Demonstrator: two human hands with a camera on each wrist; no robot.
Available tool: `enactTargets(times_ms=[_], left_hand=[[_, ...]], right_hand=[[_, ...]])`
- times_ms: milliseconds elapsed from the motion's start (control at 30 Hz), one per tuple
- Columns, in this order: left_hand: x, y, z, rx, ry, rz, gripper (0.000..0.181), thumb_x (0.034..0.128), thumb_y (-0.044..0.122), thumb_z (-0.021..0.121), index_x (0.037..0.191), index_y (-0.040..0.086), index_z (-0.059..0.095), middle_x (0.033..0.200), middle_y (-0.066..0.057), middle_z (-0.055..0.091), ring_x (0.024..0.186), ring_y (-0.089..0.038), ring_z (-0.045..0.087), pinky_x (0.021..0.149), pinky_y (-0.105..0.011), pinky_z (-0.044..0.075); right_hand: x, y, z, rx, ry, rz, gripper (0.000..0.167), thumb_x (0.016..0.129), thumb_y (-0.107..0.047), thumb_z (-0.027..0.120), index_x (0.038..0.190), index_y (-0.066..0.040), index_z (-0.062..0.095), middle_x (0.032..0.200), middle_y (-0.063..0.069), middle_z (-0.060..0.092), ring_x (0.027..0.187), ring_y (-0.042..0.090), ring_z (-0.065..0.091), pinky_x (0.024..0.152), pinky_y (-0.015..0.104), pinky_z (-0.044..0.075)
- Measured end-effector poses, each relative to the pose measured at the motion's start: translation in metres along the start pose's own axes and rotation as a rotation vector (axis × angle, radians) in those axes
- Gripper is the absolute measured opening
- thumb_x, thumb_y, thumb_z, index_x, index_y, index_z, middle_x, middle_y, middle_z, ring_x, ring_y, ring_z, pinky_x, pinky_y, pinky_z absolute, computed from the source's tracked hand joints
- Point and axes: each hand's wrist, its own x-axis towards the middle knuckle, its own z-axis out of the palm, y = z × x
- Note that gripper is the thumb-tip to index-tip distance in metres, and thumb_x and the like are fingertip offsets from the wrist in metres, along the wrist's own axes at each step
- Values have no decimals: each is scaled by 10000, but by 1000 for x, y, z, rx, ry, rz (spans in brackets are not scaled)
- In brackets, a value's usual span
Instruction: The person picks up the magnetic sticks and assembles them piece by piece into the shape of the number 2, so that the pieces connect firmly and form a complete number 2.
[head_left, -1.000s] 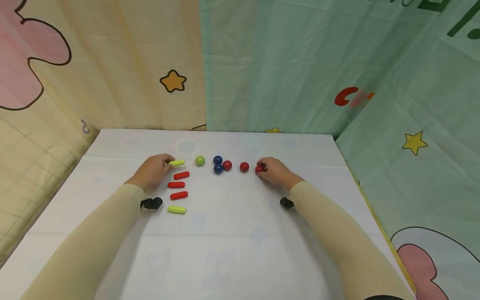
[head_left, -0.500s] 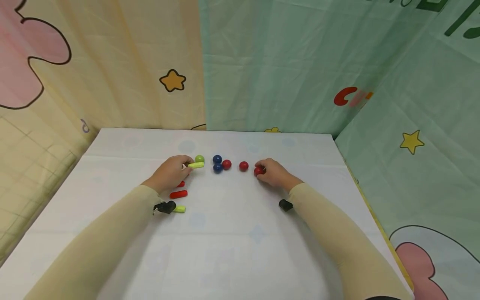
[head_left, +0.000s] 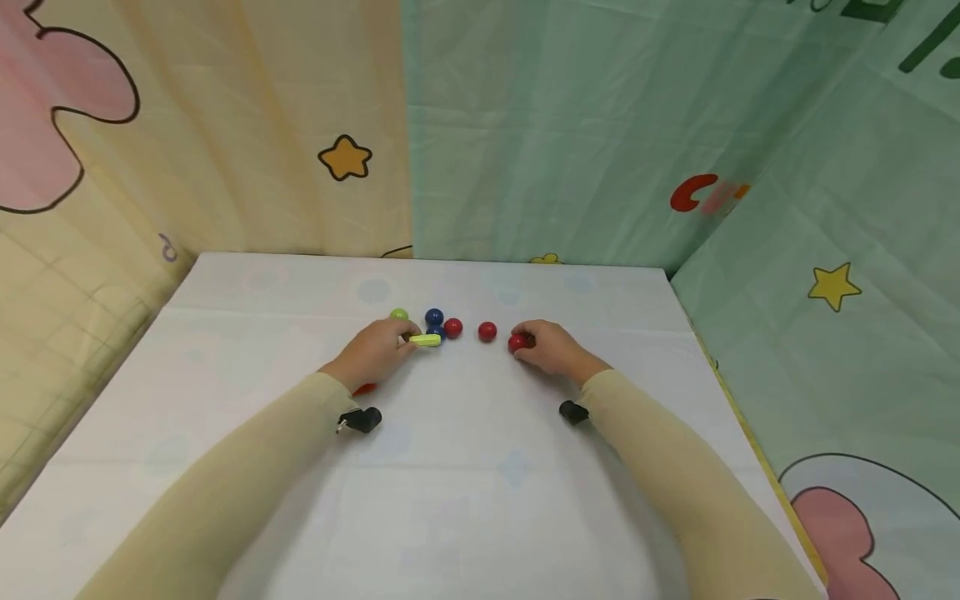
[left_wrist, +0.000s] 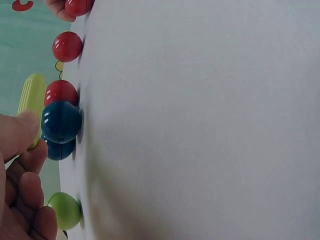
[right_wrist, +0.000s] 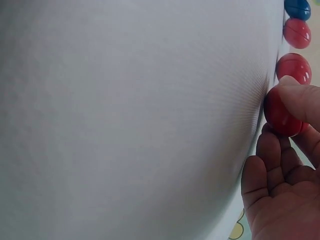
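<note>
My left hand (head_left: 377, 353) pinches a ridged yellow-green stick (head_left: 429, 340) by one end, between thumb and fingers. The stick is held in front of two blue balls (head_left: 434, 317); in the left wrist view it appears above the table. Farther right, my right hand (head_left: 553, 348) grips a red ball (right_wrist: 281, 112) low at the table surface. Left of that ball sit two more red balls (head_left: 487, 332), one standing apart and one beside the blue pair. A green ball (left_wrist: 65, 211) lies behind my left hand, partly hidden in the head view.
Under my left wrist a red stick (head_left: 365, 389) peeks out; the other sticks are hidden by the hand and arm. The white table (head_left: 480, 500) ends at a patterned curtain (head_left: 562, 142) behind and another on the right.
My left hand has carried the yellow-green stick rightward, past the green ball to the blue balls. The left arm now covers most of the other sticks. My right hand stays on its red ball.
</note>
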Motion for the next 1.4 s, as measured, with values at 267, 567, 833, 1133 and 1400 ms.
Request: enactTargets(times_ms=[267, 567, 833, 1133, 1400], left_hand=[[7, 18, 13, -39, -32, 20, 296, 1053, 200, 642, 1329, 99, 675, 1306, -79, 704, 1201, -277, 636, 1120, -495, 497], [11, 35, 30, -39, -24, 52, 309, 1035, 192, 676, 1329, 95, 680, 1250, -66, 702, 1150, -254, 634, 1088, -444, 527], [20, 46, 44, -47, -30, 22, 306, 1044, 197, 666, 1338, 114, 680, 1285, -58, 701, 1153, -240, 633, 1098, -437, 522], [29, 57, 53, -45, -18, 4, 298, 1045, 200, 665, 1329, 112, 693, 1270, -55, 710, 1158, -233, 650, 1099, -437, 525], [37, 68, 59, -28, -5, -28, 340, 1051, 209, 653, 1376, 110, 676, 1310, -51, 709, 1178, -236, 658, 1094, -436, 528]], right_hand=[[-1, 1, 0, -28, -4, -9, 488, 996, -230, 736, 1447, -88, 611, 1448, 128, 615, 1324, 295, 558, 1173, 474, 447], [-1, 2, 2, -20, -10, -7, 485, 982, -226, 757, 1430, -91, 633, 1341, 111, 662, 1205, 267, 596, 1099, 446, 489], [-2, -1, 5, 13, 1, 2, 487, 973, -218, 770, 1413, -84, 609, 1300, 101, 658, 1184, 269, 594, 1075, 438, 507], [0, -5, 7, 34, -13, 9, 461, 970, -212, 771, 1390, -83, 633, 1268, 92, 665, 1152, 258, 596, 1046, 426, 524], [0, -8, 3, 31, -12, -20, 449, 969, -197, 771, 1382, -68, 652, 1256, 103, 682, 1129, 261, 607, 1037, 424, 519]])
